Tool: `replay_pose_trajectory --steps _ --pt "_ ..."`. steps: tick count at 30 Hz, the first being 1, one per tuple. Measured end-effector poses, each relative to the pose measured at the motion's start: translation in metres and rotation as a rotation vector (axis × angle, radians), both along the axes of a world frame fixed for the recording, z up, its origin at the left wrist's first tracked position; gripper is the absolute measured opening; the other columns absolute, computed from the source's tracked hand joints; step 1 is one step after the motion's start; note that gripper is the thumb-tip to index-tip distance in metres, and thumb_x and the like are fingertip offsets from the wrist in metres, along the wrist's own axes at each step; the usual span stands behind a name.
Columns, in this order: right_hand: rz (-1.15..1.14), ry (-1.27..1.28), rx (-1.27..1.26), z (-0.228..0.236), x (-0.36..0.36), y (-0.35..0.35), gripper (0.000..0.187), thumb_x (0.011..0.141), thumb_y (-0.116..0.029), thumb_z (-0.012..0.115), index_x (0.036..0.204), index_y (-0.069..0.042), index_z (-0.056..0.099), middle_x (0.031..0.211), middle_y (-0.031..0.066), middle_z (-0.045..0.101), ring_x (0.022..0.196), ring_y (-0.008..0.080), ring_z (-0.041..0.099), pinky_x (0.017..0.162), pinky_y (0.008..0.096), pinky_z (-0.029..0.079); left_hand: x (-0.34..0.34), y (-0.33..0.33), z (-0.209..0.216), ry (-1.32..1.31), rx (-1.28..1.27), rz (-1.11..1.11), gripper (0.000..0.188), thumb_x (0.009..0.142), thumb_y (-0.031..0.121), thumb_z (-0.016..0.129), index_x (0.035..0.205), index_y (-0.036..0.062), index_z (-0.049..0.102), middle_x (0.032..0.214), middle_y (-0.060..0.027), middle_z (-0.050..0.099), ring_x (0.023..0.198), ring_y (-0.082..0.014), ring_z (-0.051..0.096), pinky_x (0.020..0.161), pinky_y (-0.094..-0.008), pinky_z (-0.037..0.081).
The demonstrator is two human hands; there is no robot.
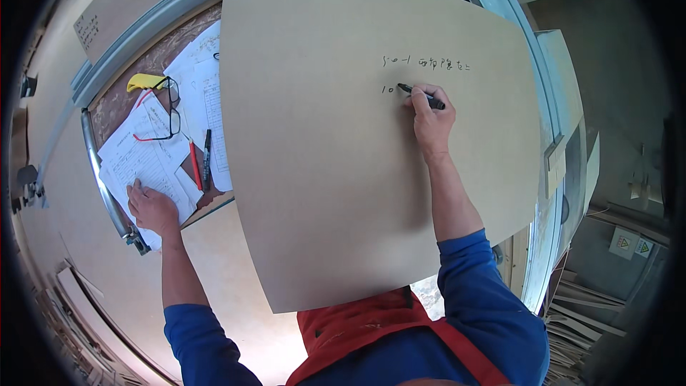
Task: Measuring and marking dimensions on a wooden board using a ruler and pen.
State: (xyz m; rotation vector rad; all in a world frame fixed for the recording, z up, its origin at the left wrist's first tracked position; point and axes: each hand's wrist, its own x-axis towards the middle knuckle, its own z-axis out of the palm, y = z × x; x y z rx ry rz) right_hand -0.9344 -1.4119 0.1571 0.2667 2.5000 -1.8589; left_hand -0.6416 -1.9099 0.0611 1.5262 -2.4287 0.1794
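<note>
A large tan board [321, 171] lies before me, with two lines of black handwriting near its upper right. My right hand [433, 123] is closed round a black marker pen [404, 88], its tip at the end of the short lower line. Off the board's left side, my left hand [152, 207] rests with fingers apart on loose handwritten paper sheets [136, 150]. Beyond it on the sheets are black-framed glasses [174, 120], a red pen or pencil [195, 164] and a second black marker [207, 161]. A yellow curved object [145, 82], perhaps a tool handle, lies by the glasses.
Metal rails run behind the papers [136, 36] and along the board's right side [539, 100]. Another panel with writing [118, 11] stands at the far left. Thin wood strips [586, 307] are piled at the lower right, below warning labels [624, 244].
</note>
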Motion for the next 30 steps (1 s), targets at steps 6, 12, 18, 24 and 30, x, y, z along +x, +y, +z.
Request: replay_pose_trajectory --steps 6,12,18,24,30 --pt "0.013 0.016 -0.013 -0.008 -0.006 0.007 0.014 0.097 -0.018 0.069 0.097 -0.004 0.071 0.080 0.0007 0.070 0.069 0.0041 0.057 0.065 0.0219 0.044 -0.003 -0.001 0.007 0.007 0.061 0.030 0.041 0.108 0.026 0.042 0.146 0.0201 0.058 0.161 -0.0029 0.045 0.148 -0.0270 0.038 0.111 -0.0597 0.031" --pt "-0.002 -0.034 0.005 -0.003 -0.002 0.011 0.014 0.096 -0.019 0.070 0.095 -0.005 0.070 0.077 0.0004 0.070 0.068 0.0033 0.055 0.062 0.0221 0.042 -0.002 -0.003 0.008 -0.005 0.066 0.037 0.041 0.109 0.027 0.041 0.146 0.0191 0.058 0.161 -0.0032 0.045 0.148 -0.0271 0.038 0.112 -0.0597 0.031" --pt "-0.014 -0.029 -0.007 -0.003 -0.004 0.013 0.013 0.095 -0.018 0.070 0.097 -0.005 0.070 0.077 0.0009 0.070 0.068 0.0037 0.054 0.063 0.0225 0.041 0.001 -0.004 0.007 -0.003 0.062 0.039 0.041 0.109 0.028 0.041 0.145 0.0188 0.057 0.160 -0.0034 0.046 0.148 -0.0272 0.039 0.112 -0.0596 0.030" --pt "-0.104 0.094 0.004 -0.007 -0.015 0.030 0.012 0.096 -0.017 0.068 0.096 -0.005 0.070 0.076 0.0007 0.069 0.064 0.0022 0.052 0.057 0.0211 0.040 -0.001 -0.005 0.008 0.003 0.069 0.031 0.041 0.109 0.028 0.041 0.146 0.0193 0.057 0.160 -0.0031 0.046 0.148 -0.0267 0.038 0.112 -0.0596 0.030" --pt "-0.020 -0.003 0.020 -0.001 -0.014 0.028 0.014 0.096 -0.020 0.070 0.097 -0.006 0.071 0.078 -0.0005 0.070 0.069 0.0038 0.052 0.064 0.0225 0.041 0.000 -0.004 0.005 -0.013 0.053 0.041 0.041 0.109 0.027 0.040 0.145 0.0198 0.058 0.161 -0.0027 0.046 0.148 -0.0263 0.039 0.112 -0.0596 0.030"
